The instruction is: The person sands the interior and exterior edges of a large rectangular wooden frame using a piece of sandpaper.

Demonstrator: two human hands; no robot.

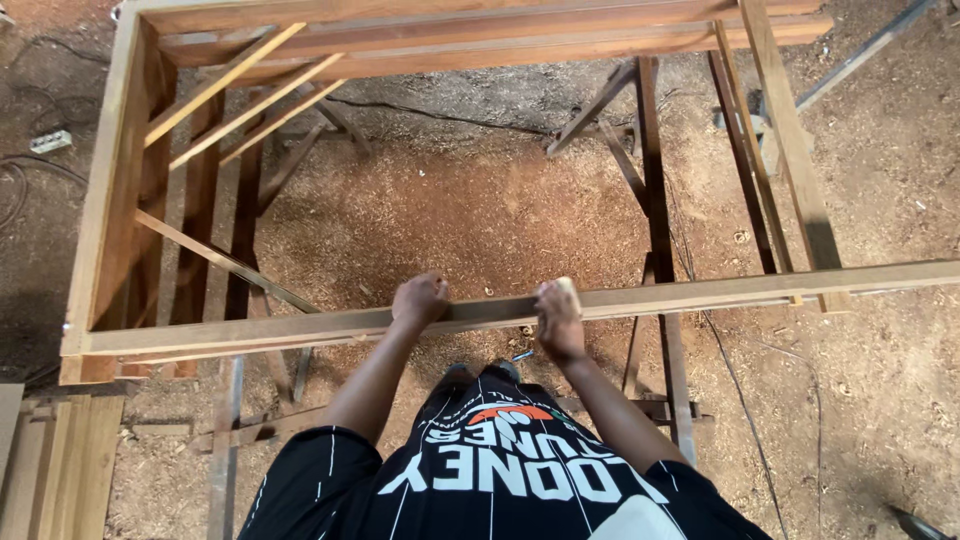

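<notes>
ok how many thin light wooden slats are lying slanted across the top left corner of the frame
3 thin slats, side by side, slanting up to the right: top slat, middle slat, lowest slat. All rest across the wooden frame. Others may be hidden beneath the boards.

A large rectangular wooden frame (110, 190) rested on slanted wooden trestles (655, 200) that stood on a dirt floor (470, 215) thick with reddish sawdust. At 10 o'clock a white power strip (50, 141) and dark cables (20, 185) lay on the ground. At 8 o'clock, stacked planks (55, 465) sat beside the frame's corner. At 2 o'clock a grey bar (865, 50) lay slanted. A thin wire (735, 395) trailed across the sawdust at 4 o'clock.
</notes>
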